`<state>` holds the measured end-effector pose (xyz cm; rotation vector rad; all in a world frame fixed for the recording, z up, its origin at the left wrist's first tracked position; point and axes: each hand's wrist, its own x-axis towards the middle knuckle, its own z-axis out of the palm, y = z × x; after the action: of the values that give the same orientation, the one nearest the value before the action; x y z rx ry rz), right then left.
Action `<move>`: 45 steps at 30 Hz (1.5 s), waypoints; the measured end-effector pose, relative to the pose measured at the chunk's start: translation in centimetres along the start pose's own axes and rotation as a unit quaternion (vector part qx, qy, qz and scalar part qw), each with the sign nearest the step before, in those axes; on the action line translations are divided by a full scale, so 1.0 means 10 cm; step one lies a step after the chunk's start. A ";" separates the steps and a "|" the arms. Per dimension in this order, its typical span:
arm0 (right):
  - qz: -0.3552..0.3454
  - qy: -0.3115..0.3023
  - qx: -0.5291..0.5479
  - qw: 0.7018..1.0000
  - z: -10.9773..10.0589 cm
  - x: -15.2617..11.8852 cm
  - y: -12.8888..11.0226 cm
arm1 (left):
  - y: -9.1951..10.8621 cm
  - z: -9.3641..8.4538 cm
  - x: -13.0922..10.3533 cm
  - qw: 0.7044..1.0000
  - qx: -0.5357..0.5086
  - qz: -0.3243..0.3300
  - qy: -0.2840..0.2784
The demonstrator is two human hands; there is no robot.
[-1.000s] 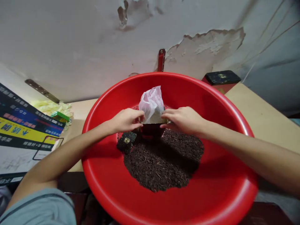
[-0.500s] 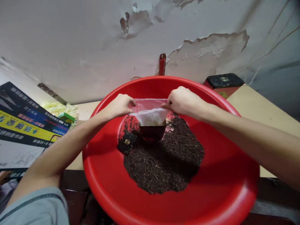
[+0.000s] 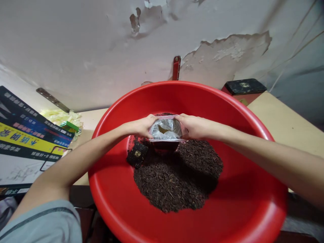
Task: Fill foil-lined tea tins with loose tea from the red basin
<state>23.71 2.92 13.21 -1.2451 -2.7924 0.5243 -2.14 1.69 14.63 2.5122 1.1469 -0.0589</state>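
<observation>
Head view: the left hand (image 3: 143,127) and right hand (image 3: 193,126) pinch a clear bag (image 3: 168,134), mouth open, lining a little dark box (image 3: 165,147). A big red tub (image 3: 113,192) holds the box and dark bits (image 3: 174,185). A striped carton (image 3: 22,138) shows upside-down Chinese writing.

A pale, peeling wall (image 3: 76,44) stands behind a tan tabletop (image 3: 283,125).
</observation>
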 end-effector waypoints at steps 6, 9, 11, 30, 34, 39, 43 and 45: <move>-0.049 0.024 0.123 0.991 0.15 0.04 0.27 | -0.28 0.10 0.05 0.991 -0.132 0.001 -0.009; -0.024 0.003 0.184 0.983 0.19 0.04 0.34 | -0.36 0.19 0.04 0.984 -0.178 -0.002 0.022; -0.014 -0.005 0.231 0.973 0.22 0.04 0.36 | -0.39 0.27 0.01 0.974 -0.220 -0.008 0.046; 0.181 0.008 0.510 0.841 0.21 0.01 0.26 | -0.20 0.10 -0.26 0.914 -0.375 -0.155 0.022; 0.185 0.070 0.476 0.857 0.40 0.09 0.22 | -0.11 0.16 -0.19 0.901 -0.387 -0.190 0.044; 0.173 0.133 0.403 0.889 0.60 0.17 0.21 | -0.10 0.23 -0.13 0.909 -0.315 -0.239 0.133; 0.149 0.123 0.327 0.925 0.69 0.13 0.16 | -0.11 0.33 -0.09 0.925 -0.256 -0.246 0.138; 0.138 0.113 0.293 0.939 0.73 0.08 0.13 | -0.10 0.42 -0.07 0.928 -0.243 -0.259 0.115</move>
<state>22.82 2.25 5.88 -1.4280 -2.0475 1.0520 -2.88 0.26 10.56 1.7689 1.6578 0.3465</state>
